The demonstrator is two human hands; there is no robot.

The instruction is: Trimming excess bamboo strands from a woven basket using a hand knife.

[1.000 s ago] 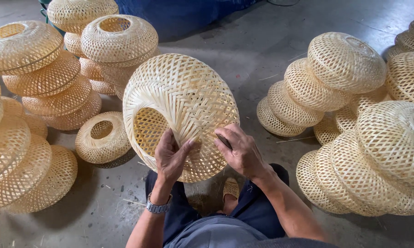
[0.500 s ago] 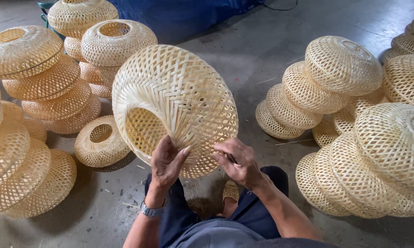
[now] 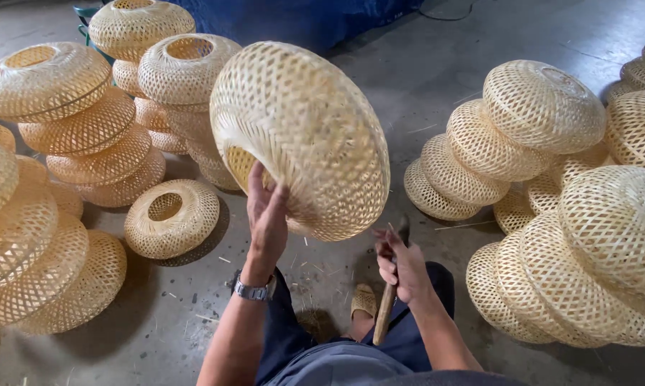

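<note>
We see our left hand (image 3: 267, 214) lifted up, with its fingers curled around the rim of the hole in a big round woven basket (image 3: 301, 136). The hand is closed on that rim and holds the basket up in the air, above the floor (image 3: 437, 78) and in front of our knees. The basket is tilted, so its hole faces down and to the left. It is pale yellow, with a criss-cross weave you can look through.

Our right hand (image 3: 401, 266) is lower, just under the basket and not touching it. It is closed in a fist around a wooden stick tool (image 3: 388, 304). The dark tip of the tool pokes up above the fist, close to the bottom of the basket. The long wooden part points down toward our lap.

There is a silver watch (image 3: 254, 289) on our left wrist.

All around us are more baskets like this one. Tall stacks (image 3: 86, 129) stand on the left, and a single small basket (image 3: 171, 218) sits on the floor near them. More leaning stacks (image 3: 544, 129) lie on the right. Little bits of straw are scattered on the grey floor.
</note>
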